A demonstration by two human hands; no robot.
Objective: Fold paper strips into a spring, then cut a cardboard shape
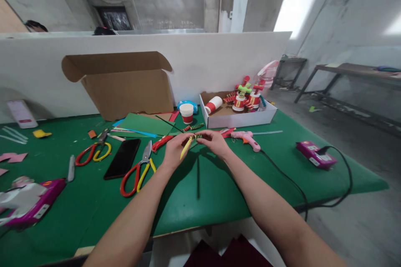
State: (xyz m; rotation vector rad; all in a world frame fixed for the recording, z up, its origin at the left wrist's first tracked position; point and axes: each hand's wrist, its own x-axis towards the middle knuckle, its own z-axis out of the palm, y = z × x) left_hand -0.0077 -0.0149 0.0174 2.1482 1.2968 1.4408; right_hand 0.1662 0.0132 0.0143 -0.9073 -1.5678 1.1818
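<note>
Bridging left hand point(175, 149) and right hand point(216, 142): folded strip point(197, 137)

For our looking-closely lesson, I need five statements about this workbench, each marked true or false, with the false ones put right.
1. The left hand and right hand are both on a yellow-and-green paper strip. True.
2. The black phone stands upright. False: it lies flat on the green table.
3. The pink glue gun lies to the right of both hands. True.
4. The upright paper cup is inside the white box. False: it stands outside, to the left of the box.
5. Another paper cup lies on its side in the box. True.
</note>
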